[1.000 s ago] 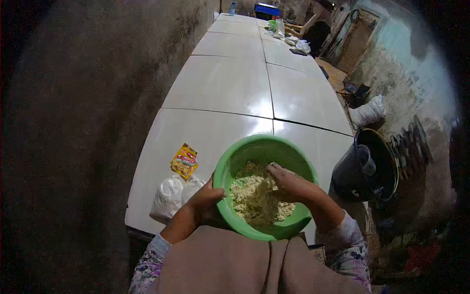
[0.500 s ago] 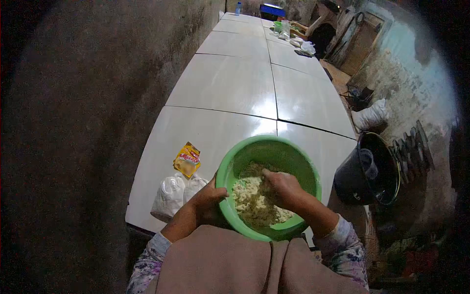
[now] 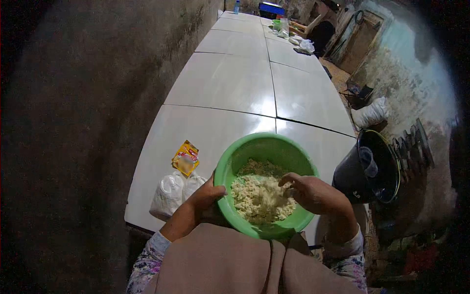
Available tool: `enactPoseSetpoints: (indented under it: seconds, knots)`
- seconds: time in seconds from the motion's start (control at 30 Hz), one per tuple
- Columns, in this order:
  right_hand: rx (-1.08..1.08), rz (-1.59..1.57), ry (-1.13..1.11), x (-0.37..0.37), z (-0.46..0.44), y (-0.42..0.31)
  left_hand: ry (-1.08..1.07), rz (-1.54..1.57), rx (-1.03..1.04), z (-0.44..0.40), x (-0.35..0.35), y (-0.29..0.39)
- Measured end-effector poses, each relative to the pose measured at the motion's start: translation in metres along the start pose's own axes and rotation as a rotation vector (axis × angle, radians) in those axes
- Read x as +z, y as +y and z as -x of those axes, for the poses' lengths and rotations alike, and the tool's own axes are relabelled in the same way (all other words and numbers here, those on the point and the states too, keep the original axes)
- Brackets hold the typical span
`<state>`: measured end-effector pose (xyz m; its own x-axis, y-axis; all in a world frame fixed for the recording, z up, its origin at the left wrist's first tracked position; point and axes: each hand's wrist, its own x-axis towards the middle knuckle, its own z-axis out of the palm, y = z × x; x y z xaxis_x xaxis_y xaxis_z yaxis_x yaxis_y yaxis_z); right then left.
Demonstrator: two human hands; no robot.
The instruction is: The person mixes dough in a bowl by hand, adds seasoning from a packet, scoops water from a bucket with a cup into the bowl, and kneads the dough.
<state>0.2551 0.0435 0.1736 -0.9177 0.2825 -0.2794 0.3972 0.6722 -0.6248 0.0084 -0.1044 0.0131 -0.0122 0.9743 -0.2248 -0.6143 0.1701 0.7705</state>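
Note:
A green basin (image 3: 234,152) stands at the near end of the table, holding a pale, crumbly floury mixture (image 3: 259,193). My left hand (image 3: 204,195) grips its left rim, thumb over the edge and fingers against the outside wall. Over the right part of the mixture is my right hand (image 3: 316,195), its fingers loosely bent and apart, with nothing I can make out between them. Left of the basin lie knotted plastic bags of white powder (image 3: 169,195) and a yellow printed sachet (image 3: 186,158).
The long white tiled table (image 3: 220,78) runs away along a bare wall. A black bucket (image 3: 350,174) with a clear plastic cup (image 3: 368,162) inside stands at the right. A white sack (image 3: 370,113) lies beyond it. At the far end, a person (image 3: 323,32) is near bags and containers.
My right hand has lifted out of the mixture and moved right, its fingers loosening. The mixture's surface looks stirred about. My left hand stays on the rim.

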Motion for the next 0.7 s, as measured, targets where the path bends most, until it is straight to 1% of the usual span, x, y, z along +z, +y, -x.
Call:
enactPoseSetpoints:
  seconds: [0.07,0.1,0.13,0.2,0.23,0.3,0.33,0.37,0.4,0.43,0.47,0.53,0.57,0.6,0.67,0.7]
  knots:
    - [0.135,0.006,0.073,-0.003,0.003,-0.007,0.015,0.013,-0.023,0.003,0.005,0.004]
    - [0.154,0.051,0.021,-0.003,0.000,0.000,0.031,0.024,-0.047,0.006,0.012,0.010]
    - [0.153,0.050,0.021,0.002,-0.003,0.006,0.032,0.023,-0.047,0.009,0.017,0.014]
    - [0.029,0.208,0.025,0.017,-0.006,0.020,0.000,0.142,0.007,0.012,0.025,0.018]
    - [0.143,0.279,-0.035,0.029,-0.011,0.035,-0.001,0.143,0.007,0.012,0.026,0.018]
    - [0.152,0.317,-0.069,0.061,-0.026,0.060,0.027,0.127,-0.012,0.012,0.026,0.018]
    - [0.159,0.352,-0.103,0.070,-0.030,0.063,0.025,0.127,-0.012,0.010,0.020,0.015]
    - [0.159,0.353,-0.104,0.073,-0.033,0.059,0.022,0.056,-0.006,0.006,0.013,0.012]
    - [0.061,0.305,-0.090,0.076,-0.036,0.055,0.020,-0.016,-0.003,0.004,0.008,0.010]
    - [-0.036,0.257,-0.074,0.078,-0.036,0.053,0.020,-0.017,-0.005,0.003,0.005,0.005]
    - [-0.037,0.256,-0.072,0.087,-0.038,0.065,0.009,0.017,0.005,0.005,0.010,0.007]
    - [0.172,-0.291,0.051,0.109,-0.046,0.097,0.001,0.048,0.019,0.009,0.019,0.014]
    - [0.159,0.172,0.097,0.077,-0.042,0.046,0.025,0.060,-0.005,0.013,0.025,0.020]
    - [0.157,0.171,0.096,0.070,-0.041,0.041,0.048,0.072,-0.030,0.014,0.027,0.022]
    - [0.201,0.251,0.224,0.062,-0.039,0.039,0.036,0.037,-0.013,0.007,0.013,0.012]
    - [0.273,0.284,0.233,0.058,-0.039,0.037,0.021,0.002,0.002,0.003,0.007,0.007]
